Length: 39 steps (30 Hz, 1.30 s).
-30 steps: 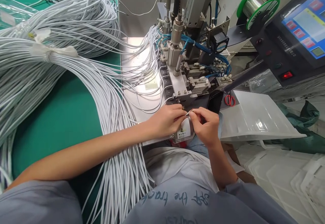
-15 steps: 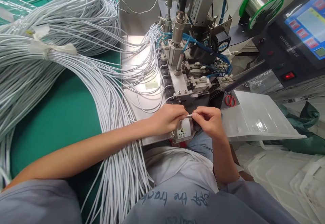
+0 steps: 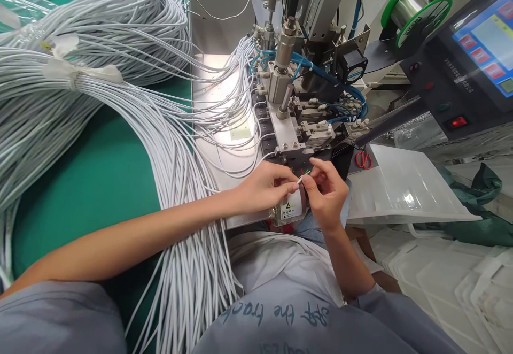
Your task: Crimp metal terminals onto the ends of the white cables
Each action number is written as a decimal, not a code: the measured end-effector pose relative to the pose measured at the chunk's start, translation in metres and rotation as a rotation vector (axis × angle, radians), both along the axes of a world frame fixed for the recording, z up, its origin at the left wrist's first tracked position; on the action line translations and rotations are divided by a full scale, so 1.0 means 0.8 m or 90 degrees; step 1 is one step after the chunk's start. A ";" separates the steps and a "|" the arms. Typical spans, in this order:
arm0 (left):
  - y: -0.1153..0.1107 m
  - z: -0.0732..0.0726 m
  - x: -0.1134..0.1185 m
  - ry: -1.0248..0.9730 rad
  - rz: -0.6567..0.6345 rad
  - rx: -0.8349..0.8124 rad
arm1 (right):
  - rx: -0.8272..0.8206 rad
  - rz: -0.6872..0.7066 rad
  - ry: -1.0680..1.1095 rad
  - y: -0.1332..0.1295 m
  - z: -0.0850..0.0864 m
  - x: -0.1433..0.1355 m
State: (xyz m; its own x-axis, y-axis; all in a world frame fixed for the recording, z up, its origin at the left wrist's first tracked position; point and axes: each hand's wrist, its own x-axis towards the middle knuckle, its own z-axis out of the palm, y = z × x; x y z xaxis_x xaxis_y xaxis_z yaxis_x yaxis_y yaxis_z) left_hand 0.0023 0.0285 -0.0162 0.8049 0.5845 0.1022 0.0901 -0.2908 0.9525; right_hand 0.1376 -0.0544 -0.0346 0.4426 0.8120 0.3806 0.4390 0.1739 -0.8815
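Near the front edge of the machine (image 3: 288, 124), my left hand (image 3: 269, 185) pinches a white cable (image 3: 299, 181) between thumb and fingers. Thin red and green wires (image 3: 305, 172) fan out of the cable's end. My right hand (image 3: 326, 191) is at that end, its thumb against the cable and its other fingers raised and partly curled. Under my left forearm runs a thick bundle of white cables (image 3: 176, 156), tied with a white strip (image 3: 82, 73). A labelled package (image 3: 291, 207) lies just below my hands.
More white cables (image 3: 132, 28) are heaped on the green table (image 3: 88, 167). A solder spool (image 3: 411, 9) and a control screen (image 3: 487, 44) stand at the right. Red-handled scissors (image 3: 364, 160) lie beside a white tray (image 3: 409, 183).
The coloured wires at the cable's end have come into view. My right hand has shifted slightly left, with its fingers lifted and more spread. The cable end now tilts upward.
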 end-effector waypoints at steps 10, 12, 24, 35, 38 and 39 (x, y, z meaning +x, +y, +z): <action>0.000 0.001 0.000 0.003 0.029 -0.026 | 0.123 -0.078 -0.281 0.002 -0.007 0.011; 0.001 0.001 0.001 -0.002 0.039 -0.032 | 0.104 -0.092 -0.205 0.003 -0.010 0.006; 0.005 -0.003 0.000 0.037 -0.018 0.017 | -0.018 0.128 0.142 0.012 -0.011 0.017; 0.020 -0.023 0.002 0.358 -0.040 0.473 | -0.192 0.139 0.091 0.036 -0.050 0.036; 0.020 -0.024 0.001 0.372 -0.070 0.501 | -0.213 0.119 0.118 0.033 -0.052 0.034; 0.020 -0.024 0.001 0.380 -0.082 0.513 | -0.219 0.111 0.130 0.033 -0.052 0.033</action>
